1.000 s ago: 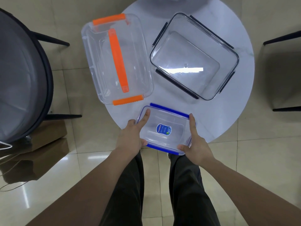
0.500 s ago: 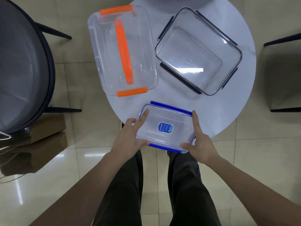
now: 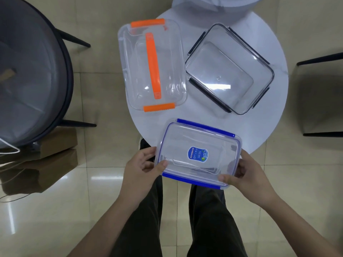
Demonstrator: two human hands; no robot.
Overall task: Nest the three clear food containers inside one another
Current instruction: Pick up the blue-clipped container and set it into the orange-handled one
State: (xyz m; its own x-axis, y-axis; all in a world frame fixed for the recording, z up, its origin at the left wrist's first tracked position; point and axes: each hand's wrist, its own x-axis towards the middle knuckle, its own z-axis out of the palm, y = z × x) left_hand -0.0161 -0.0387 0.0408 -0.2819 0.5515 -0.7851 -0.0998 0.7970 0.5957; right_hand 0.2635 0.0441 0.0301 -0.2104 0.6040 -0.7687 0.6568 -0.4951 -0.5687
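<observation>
Both hands grip the blue-clipped container [image 3: 199,154] by its short ends. The left hand [image 3: 141,167] curls around the end at nine o'clock, thumb pressed on top of the lid near the corner and the fingers tucked beneath the rim. The right hand [image 3: 246,173] clasps the end at three o'clock the same way, thumb flat on the lid's near corner and fingers wrapped under.

This container is clear with a lid on it, blue latches along its two long sides and a blue oval sticker [image 3: 197,153] in the middle of the lid. It is tilted slightly and overhangs the near edge of the round white table [image 3: 204,115], above the person's dark trousers [image 3: 209,219]. Nothing can be seen inside it.

At eleven o'clock from the hands the orange-handled container [image 3: 167,67] lies on the table, its left part jutting past the table edge. It is clear, with an orange carrying handle [image 3: 153,65] running along its lid and an orange latch at each short end. It looks empty.

At one o'clock sits the dark-clipped container [image 3: 230,69], turned at an angle, clear, with dark latches on its sides. It is apart from the orange one, just beside it, and also looks empty.

All three stand separately.

Off the table, a dark round chair [image 3: 35,75] stands at nine to ten o'clock, with brown paper bags [image 3: 46,164] on the tiled floor below it.
</observation>
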